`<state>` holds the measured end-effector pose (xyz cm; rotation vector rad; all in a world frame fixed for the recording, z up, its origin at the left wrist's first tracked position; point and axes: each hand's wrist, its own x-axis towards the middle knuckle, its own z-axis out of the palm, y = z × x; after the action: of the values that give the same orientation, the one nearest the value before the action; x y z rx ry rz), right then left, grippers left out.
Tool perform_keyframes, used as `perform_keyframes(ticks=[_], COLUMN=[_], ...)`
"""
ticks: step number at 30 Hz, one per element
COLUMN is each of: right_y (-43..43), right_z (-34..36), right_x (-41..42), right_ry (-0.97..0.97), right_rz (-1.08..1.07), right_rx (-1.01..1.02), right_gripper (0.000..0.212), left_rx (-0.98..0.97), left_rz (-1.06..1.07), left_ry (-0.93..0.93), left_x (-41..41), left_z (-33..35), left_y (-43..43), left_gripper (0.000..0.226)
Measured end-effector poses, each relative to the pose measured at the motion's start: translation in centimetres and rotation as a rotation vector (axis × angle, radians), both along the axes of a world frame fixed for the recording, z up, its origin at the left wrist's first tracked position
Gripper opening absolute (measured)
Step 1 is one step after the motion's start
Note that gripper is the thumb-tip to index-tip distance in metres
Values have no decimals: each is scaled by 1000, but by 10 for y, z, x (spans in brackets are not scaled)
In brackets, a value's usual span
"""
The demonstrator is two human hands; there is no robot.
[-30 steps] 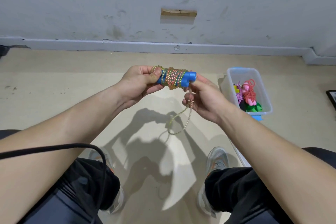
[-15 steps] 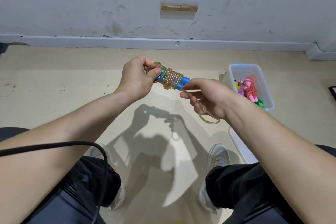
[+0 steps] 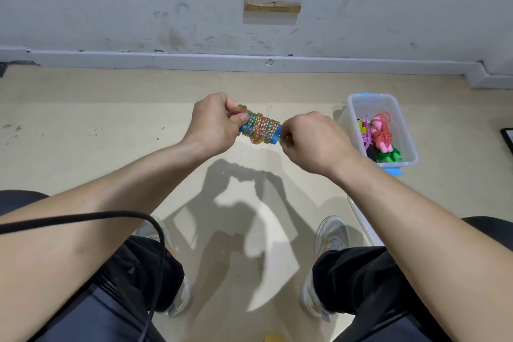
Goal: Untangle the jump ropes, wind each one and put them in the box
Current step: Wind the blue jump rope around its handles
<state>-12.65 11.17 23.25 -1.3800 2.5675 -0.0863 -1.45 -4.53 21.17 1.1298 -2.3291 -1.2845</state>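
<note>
We hold the jump rope, a glittery many-coloured beaded cord wound round its blue plastic handles, in the air above the floor, mid-scene, between our two hands. Our left hand has its grip clamped on the left end of the bundle, thumb pressing the coils so they cannot slip. Our right hand, touching the right end, has its grip closed on the last of the cord, most likely to tuck it in and lock the winding, though its fingertips are hidden. To the right, apart from the hands, the clear plastic box with blue clips stands open on the beige floor, within reach for the drop. We count one rope in hand, one box, and in it what look like three wound ropes: a pink rope, a purple rope and a green-handled rope.
</note>
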Motion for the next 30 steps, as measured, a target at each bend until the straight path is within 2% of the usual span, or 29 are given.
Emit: perform_keyframes(ticks=[3, 7, 10, 15, 19, 23, 25, 27, 30], right_y=[1, 6, 11, 11, 5, 1, -1, -3, -8], right_z=[0, -8, -14, -11, -5, -6, -7, -7, -9], right_x=[-8, -21, -28, -19, -8, -1, 4, 8, 17], right_ry=[113, -88, -292, -607, -916, -1007, -1040, -1073, -1102], right_rz=[137, 204, 155, -11, -165, -276, -307, -342, -423], right_rx=[-54, -209, -239, -267, -413, -502, -537, -561, -599], right_gripper=[5, 8, 11, 10, 10, 11, 10, 10, 11], left_rx=[-7, 82, 262, 428, 579, 783, 806, 781, 750], left_rz=[-61, -117, -149, -175, -63, 98, 175, 218, 156], left_ry=[-46, -71, -79, -78, 39, 147, 208, 253, 239], left_x=[2, 4, 6, 8, 9, 5, 4, 3, 5], left_z=[-1, -1, -1, 3, 2, 6, 7, 7, 8], left_y=[1, -4, -9, -18, -18, -5, -3, -2, 7], left_gripper=[22, 14, 12, 8, 9, 10, 17, 37, 51])
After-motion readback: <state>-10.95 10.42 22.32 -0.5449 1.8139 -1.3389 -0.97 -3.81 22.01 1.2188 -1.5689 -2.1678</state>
